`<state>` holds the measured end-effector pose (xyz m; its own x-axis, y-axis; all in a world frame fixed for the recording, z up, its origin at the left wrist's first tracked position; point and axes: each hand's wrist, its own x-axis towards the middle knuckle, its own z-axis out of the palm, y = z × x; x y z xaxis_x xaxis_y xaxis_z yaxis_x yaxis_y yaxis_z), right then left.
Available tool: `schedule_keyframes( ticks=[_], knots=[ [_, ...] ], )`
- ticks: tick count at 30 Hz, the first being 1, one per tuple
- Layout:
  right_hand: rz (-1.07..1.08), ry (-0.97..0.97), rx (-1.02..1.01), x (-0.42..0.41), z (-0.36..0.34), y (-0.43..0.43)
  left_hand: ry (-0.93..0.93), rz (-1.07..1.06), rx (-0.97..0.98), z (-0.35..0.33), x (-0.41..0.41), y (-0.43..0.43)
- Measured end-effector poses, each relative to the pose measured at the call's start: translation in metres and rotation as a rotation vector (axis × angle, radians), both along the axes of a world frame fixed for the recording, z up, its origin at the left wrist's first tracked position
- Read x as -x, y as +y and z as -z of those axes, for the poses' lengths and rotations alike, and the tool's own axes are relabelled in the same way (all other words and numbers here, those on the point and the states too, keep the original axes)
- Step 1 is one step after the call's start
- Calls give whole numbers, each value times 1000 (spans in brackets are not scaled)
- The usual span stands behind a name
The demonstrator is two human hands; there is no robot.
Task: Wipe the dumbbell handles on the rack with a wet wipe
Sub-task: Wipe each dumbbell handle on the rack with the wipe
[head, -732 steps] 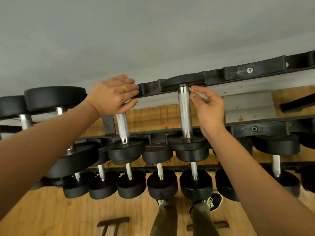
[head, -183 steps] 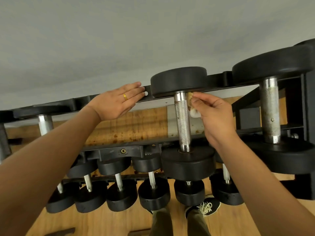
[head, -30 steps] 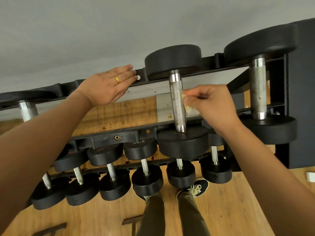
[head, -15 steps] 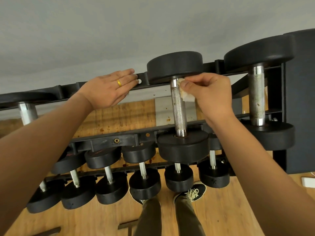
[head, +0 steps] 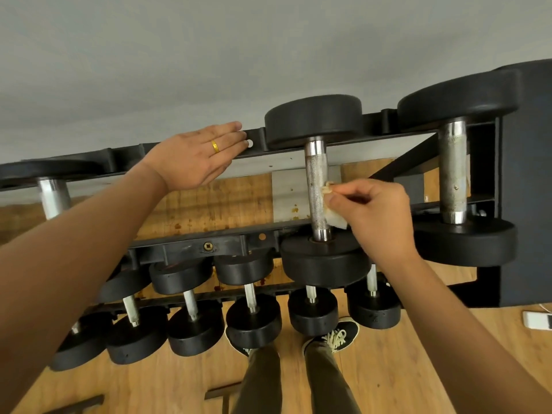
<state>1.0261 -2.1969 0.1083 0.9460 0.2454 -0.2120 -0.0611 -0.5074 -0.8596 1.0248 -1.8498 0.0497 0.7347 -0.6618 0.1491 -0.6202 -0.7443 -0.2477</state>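
Pinched between the thumb and curled fingers of my right hand [head: 377, 218], the wet wipe [head: 337, 221] sits crumpled against the right side of a knurled steel dumbbell handle [head: 316, 186], over its lower half and just above the near black head. That dumbbell lies across the top tier of the rack [head: 125, 158], its far head resting on the back rail. My left hand [head: 194, 158] lies flat on that back rail with fingers straight and together, a gold ring [head: 215, 146] on one finger, holding nothing. Just to the right, a bigger dumbbell [head: 452, 171] shows a duller, speckled handle. Smaller dumbbells [head: 254, 321] line the lower tier, and below them my shoes [head: 334, 339] stand on the wooden floor [head: 388, 372].
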Motion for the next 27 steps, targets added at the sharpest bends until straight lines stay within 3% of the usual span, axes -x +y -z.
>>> schedule_keyframes(
  ticks=[7, 15, 20, 23, 27],
  knots=[
    [53, -111, -118, -38, -8, 30, 13, -7, -15, 1, 0, 0],
    [-112, 24, 66, 17, 4, -16, 35, -20, -30, 1, 0, 1],
    [-35, -50, -65, -22, -3, 9, 28, -16, -41, 1, 0, 1],
    [-31, -5, -89, -21, -5, 8, 27, -11, -46, 0, 0, 0],
    [-241, 157, 89, 4, -2, -22, 44, -19, -37, 0, 0, 2]
  ],
)
